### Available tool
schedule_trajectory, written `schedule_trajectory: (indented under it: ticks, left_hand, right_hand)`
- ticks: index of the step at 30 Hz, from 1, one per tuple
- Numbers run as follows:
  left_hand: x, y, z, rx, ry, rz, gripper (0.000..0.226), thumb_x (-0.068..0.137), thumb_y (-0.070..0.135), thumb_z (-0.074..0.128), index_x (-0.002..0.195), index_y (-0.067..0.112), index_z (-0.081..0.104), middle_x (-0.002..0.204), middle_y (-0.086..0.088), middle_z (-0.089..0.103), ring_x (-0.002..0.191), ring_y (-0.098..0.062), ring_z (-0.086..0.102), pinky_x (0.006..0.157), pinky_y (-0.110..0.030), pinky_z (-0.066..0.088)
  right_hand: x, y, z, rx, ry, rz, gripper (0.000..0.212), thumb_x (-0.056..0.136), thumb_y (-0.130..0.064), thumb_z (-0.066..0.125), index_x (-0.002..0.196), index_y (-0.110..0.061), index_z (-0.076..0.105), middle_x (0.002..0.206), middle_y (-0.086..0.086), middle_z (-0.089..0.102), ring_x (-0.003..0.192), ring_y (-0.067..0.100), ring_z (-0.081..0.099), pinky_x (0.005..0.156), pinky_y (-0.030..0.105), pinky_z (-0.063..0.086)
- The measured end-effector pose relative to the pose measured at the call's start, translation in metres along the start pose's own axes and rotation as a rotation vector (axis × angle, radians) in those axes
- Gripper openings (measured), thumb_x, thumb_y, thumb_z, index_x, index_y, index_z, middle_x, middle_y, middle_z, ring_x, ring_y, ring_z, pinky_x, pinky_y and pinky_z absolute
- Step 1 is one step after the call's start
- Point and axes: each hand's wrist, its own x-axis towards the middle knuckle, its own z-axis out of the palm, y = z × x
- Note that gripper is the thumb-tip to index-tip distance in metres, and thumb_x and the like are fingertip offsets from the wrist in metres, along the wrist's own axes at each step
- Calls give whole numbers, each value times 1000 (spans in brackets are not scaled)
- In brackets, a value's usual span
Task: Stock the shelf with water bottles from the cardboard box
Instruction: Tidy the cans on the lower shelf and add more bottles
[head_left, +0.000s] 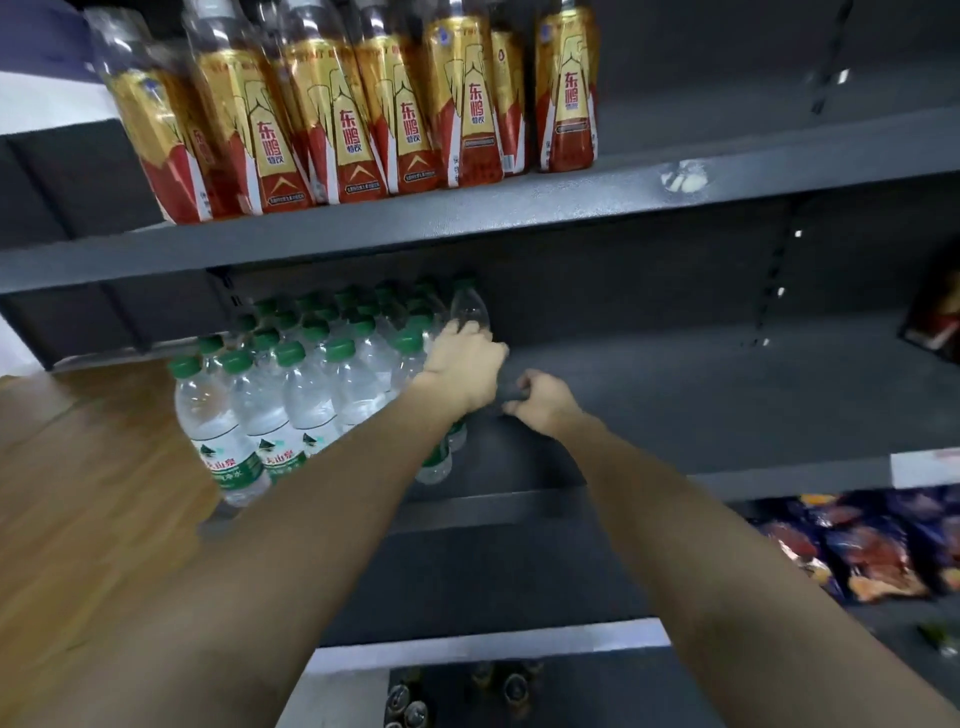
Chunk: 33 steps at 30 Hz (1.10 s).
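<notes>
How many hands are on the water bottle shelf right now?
2. The left hand holds a water bottle on the shelf; the right hand, fingers curled, is beside it.

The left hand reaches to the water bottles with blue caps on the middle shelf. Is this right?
Not quite: in the head view the caps are green, not blue. The left hand does reach to the water bottles on the middle shelf.

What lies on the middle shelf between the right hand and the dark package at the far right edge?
Nothing: in the head view the middle shelf is bare from the right hand across to the dark package.
</notes>
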Motion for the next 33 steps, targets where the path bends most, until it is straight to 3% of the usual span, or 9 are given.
schedule_trajectory:
  ticks: [2, 6, 11, 17, 20, 27, 30, 33]
  left_hand:
    - [-16, 12, 0, -111, -1, 29, 38, 89, 27, 55, 125, 18, 54, 127, -8, 56, 122, -27, 46, 98, -40, 37]
    - [-57, 49, 3, -281, -14, 88, 38, 91, 29, 55, 127, 17, 50, 125, -10, 55, 120, -30, 49, 92, -41, 42]
    - [-109, 116, 26, -442, -97, 217, 32, 90, 30, 56, 120, 20, 54, 125, -8, 56, 117, -31, 54, 84, -39, 42]
    - [-180, 228, 57, -556, -270, 395, 31, 90, 22, 53, 121, 18, 53, 122, -6, 56, 110, -31, 56, 74, -35, 38]
    - [-221, 285, 71, -566, -377, 506, 17, 89, 23, 54, 104, 19, 49, 116, -8, 58, 104, -32, 58, 72, -37, 42]
    - [-317, 420, 73, -514, -525, 688, 31, 92, 28, 59, 121, 15, 54, 121, -7, 58, 111, -30, 58, 81, -36, 46]
    - [-359, 489, 60, -525, -615, 748, 38, 94, 19, 57, 131, 13, 51, 124, -10, 58, 114, -31, 55, 82, -33, 42]
    - [-399, 561, 36, -511, -660, 849, 35, 89, 20, 58, 123, 13, 56, 117, -14, 61, 109, -35, 57, 86, -37, 47]
  right_hand:
    - [-31, 6, -10, -5, 54, 14, 25, 86, -26, 73, 90, -21, 49, 95, 0, 51, 90, 17, 49, 85, 29, 43]
    - [-111, 16, -25, -58, 158, 55, 21, 86, -22, 71, 96, -16, 54, 89, 2, 55, 84, 18, 51, 76, 28, 41]
    - [-227, 51, -15, -57, 178, 226, 23, 83, -21, 72, 98, -12, 57, 88, 3, 60, 80, 20, 54, 69, 26, 38]
    - [-364, 119, 17, -49, 118, 512, 27, 84, -23, 72, 102, -11, 57, 94, 3, 60, 87, 21, 56, 75, 30, 44]
    - [-427, 158, 33, -8, 150, 656, 30, 81, -24, 73, 102, -9, 60, 93, 3, 60, 88, 20, 56, 77, 29, 44]
    - [-585, 236, 67, 113, 140, 951, 35, 82, -25, 67, 115, -13, 60, 111, 10, 67, 107, 30, 60, 87, 32, 47]
    - [-663, 267, 61, 196, 150, 1061, 39, 86, -25, 65, 122, -10, 59, 118, 14, 66, 112, 33, 60, 90, 34, 47]
    - [-747, 297, 43, 287, 229, 1193, 45, 86, -29, 67, 125, -11, 57, 122, 14, 65, 114, 33, 60, 91, 33, 47]
